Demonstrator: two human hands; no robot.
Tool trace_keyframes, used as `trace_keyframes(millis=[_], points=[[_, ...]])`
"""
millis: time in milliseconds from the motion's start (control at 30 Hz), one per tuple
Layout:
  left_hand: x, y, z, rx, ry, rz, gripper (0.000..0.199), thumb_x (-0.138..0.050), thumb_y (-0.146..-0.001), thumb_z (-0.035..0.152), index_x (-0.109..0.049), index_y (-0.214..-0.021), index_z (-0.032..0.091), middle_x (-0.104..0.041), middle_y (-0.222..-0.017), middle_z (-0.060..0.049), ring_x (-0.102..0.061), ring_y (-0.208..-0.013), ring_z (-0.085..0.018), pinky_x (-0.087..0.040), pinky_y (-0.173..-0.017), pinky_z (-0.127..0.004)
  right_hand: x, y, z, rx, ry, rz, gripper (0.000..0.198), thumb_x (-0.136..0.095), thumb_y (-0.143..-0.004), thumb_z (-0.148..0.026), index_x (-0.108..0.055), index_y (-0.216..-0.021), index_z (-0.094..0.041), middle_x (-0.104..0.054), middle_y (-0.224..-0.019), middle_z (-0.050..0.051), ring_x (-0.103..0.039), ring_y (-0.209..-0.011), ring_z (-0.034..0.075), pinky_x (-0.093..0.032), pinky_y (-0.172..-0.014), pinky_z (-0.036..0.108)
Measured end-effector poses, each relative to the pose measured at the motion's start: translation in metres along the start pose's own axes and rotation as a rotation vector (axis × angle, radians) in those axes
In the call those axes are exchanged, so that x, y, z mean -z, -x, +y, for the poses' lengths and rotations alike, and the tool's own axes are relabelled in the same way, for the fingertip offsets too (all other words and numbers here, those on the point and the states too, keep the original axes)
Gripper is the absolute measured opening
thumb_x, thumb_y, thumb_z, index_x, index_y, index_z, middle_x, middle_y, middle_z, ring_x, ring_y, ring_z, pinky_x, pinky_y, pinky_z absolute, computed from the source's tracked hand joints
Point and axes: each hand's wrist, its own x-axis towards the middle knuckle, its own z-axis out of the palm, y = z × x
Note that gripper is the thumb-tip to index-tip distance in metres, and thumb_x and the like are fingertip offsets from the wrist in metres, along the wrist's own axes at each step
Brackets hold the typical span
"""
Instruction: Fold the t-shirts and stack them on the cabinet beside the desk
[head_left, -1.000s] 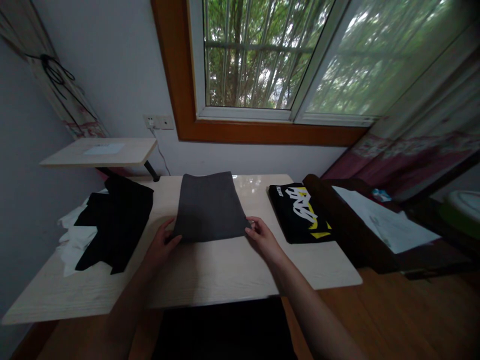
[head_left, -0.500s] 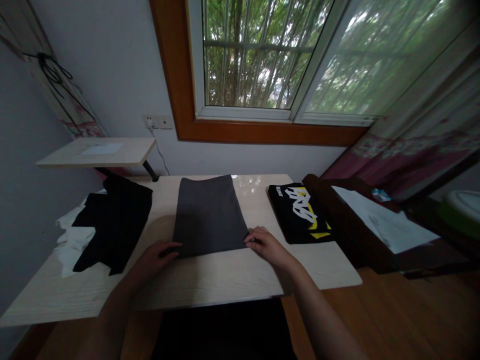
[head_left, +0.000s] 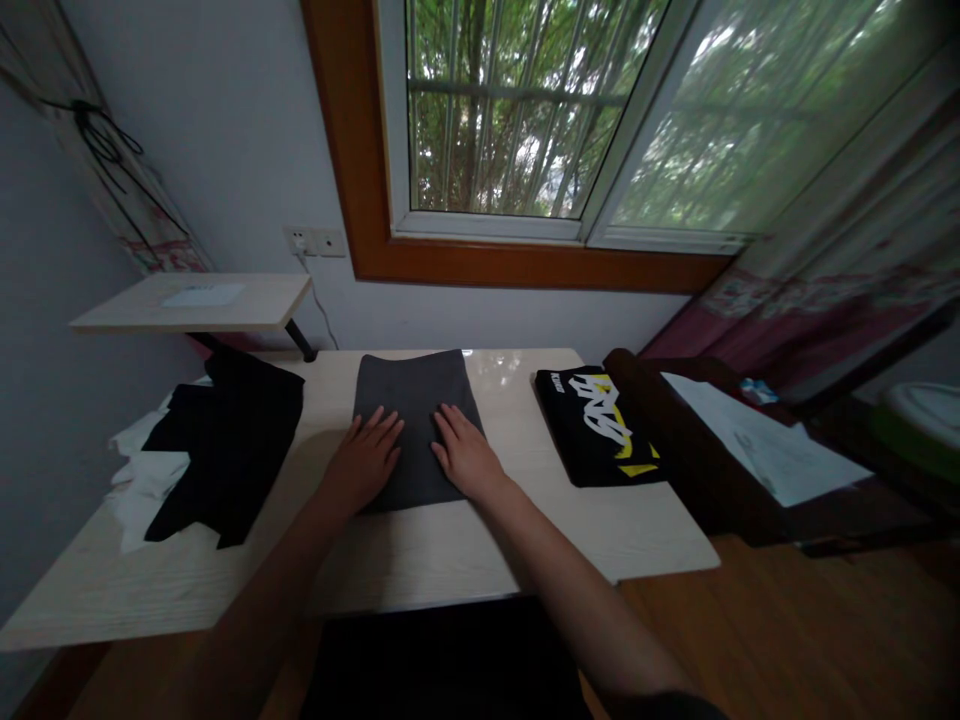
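Note:
A dark grey folded piece of cloth (head_left: 414,390) lies flat on the pale wooden table (head_left: 555,540) in front of me. My left hand (head_left: 367,458) rests flat on its left part, fingers spread. On the right part lies my right hand (head_left: 466,452), palm down with the fingers apart. Neither hand grips the cloth. Which garment it is, I cannot tell. Its near edge runs between my wrists, and parts of both sides are covered by my hands.
Right of the cloth sits a folded black garment (head_left: 600,425) with white and yellow print. Crumpled black cloth (head_left: 232,440) and white cloth (head_left: 142,485) lie at the left, near a raised shelf (head_left: 195,300). A dark brown piece of furniture (head_left: 697,460) adjoins the table's right end.
Both hands have left the cloth's near corners and moved inward and forward onto its surface. Their fingers, bent at the corners before, are now spread flat.

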Motion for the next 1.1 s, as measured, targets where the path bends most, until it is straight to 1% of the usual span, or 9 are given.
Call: trace_keyframes(millis=[100, 200, 300, 400, 567, 700, 833, 967, 1100], points=[[-0.019, -0.006, -0.002, 0.096, -0.051, -0.051, 0.05, -0.04, -0.101, 0.034, -0.048, -0.149, 0.02, -0.046, -0.157, -0.011, -0.035, -0.149, -0.031, -0.027, -0.121, -0.057, -0.019, -0.011, -0.003, -0.016, 0.068, -0.05, 0.058, -0.05, -0.101, -0.042, -0.044, -0.152, -0.014, -0.036, -0.162, 0.015, -0.03, -0.151, 0.03, -0.03, -0.122, 0.05], [-0.032, -0.004, -0.011, 0.186, -0.058, -0.072, 0.052, -0.039, -0.102, 0.039, -0.047, -0.15, 0.022, -0.043, -0.159, -0.011, -0.034, -0.15, -0.03, -0.029, -0.12, -0.057, -0.026, -0.011, 0.006, -0.06, 0.101, -0.054, 0.061, -0.044, -0.103, -0.05, -0.044, -0.152, -0.014, -0.035, -0.162, 0.015, -0.03, -0.151, 0.03, -0.028, -0.123, 0.051], [-0.037, 0.001, -0.02, 0.224, -0.04, -0.083, 0.054, -0.035, -0.103, 0.043, -0.044, -0.152, 0.021, -0.037, -0.162, -0.012, -0.031, -0.151, -0.03, -0.03, -0.118, -0.057, -0.025, -0.005, 0.02, -0.101, 0.133, -0.051, 0.063, -0.041, -0.103, -0.052, -0.041, -0.154, -0.014, -0.032, -0.163, 0.014, -0.03, -0.152, 0.028, -0.027, -0.123, 0.048], [-0.041, 0.006, -0.029, 0.254, -0.032, -0.099, 0.057, -0.03, -0.104, 0.045, -0.04, -0.153, 0.017, -0.031, -0.164, -0.013, -0.028, -0.153, -0.03, -0.032, -0.118, -0.057, -0.019, 0.003, 0.032, -0.148, 0.173, -0.065, 0.064, -0.038, -0.104, -0.052, -0.038, -0.156, -0.014, -0.031, -0.164, 0.013, -0.029, -0.152, 0.028, -0.024, -0.124, 0.05], [-0.044, 0.017, -0.045, 0.309, -0.026, -0.117, 0.061, -0.03, -0.104, 0.047, -0.035, -0.156, 0.017, -0.029, -0.165, -0.012, -0.031, -0.151, -0.033, -0.03, -0.118, -0.059, -0.009, 0.017, 0.045, -0.197, 0.212, -0.107, 0.062, -0.037, -0.104, -0.051, -0.036, -0.157, -0.019, -0.028, -0.165, 0.009, -0.026, -0.153, 0.029, -0.023, -0.123, 0.055], [-0.042, 0.035, -0.058, 0.303, -0.029, -0.108, 0.058, -0.026, -0.104, 0.042, -0.034, -0.157, 0.019, -0.036, -0.163, -0.009, -0.03, -0.151, -0.033, -0.027, -0.12, -0.059, -0.002, 0.028, 0.056, -0.212, 0.218, -0.105, 0.06, -0.035, -0.105, -0.049, -0.036, -0.157, -0.02, -0.031, -0.164, 0.006, -0.026, -0.153, 0.031, -0.024, -0.122, 0.056], [-0.04, 0.058, -0.075, 0.261, -0.029, -0.063, 0.055, -0.026, -0.104, 0.036, -0.036, -0.156, 0.021, -0.04, -0.161, -0.008, -0.031, -0.151, -0.029, -0.026, -0.122, -0.056, 0.004, 0.043, 0.074, -0.187, 0.187, -0.072, 0.055, -0.034, -0.105, -0.041, -0.04, -0.156, -0.02, -0.039, -0.161, 0.007, -0.029, -0.152, 0.028, -0.028, -0.122, 0.054], [-0.037, 0.074, -0.087, 0.196, 0.024, -0.032, 0.056, -0.032, -0.103, 0.032, -0.033, -0.157, 0.02, -0.041, -0.16, -0.011, -0.035, -0.149, -0.028, -0.029, -0.122, -0.053, 0.013, 0.058, 0.089, -0.138, 0.121, -0.008, 0.049, -0.035, -0.104, -0.03, -0.049, -0.15, -0.02, -0.046, -0.157, 0.01, -0.04, -0.147, 0.025, -0.034, -0.121, 0.048], [-0.024, 0.084, -0.086, 0.118, 0.109, -0.011, 0.063, -0.043, -0.1, 0.03, -0.025, -0.16, 0.026, -0.036, -0.162, -0.009, -0.034, -0.149, -0.028, -0.032, -0.122, -0.052, 0.026, 0.072, 0.095, -0.066, 0.018, 0.008, 0.048, -0.041, -0.102, -0.03, -0.048, -0.15, -0.026, -0.05, -0.153, 0.008, -0.044, -0.144, 0.025, -0.038, -0.12, 0.046]])
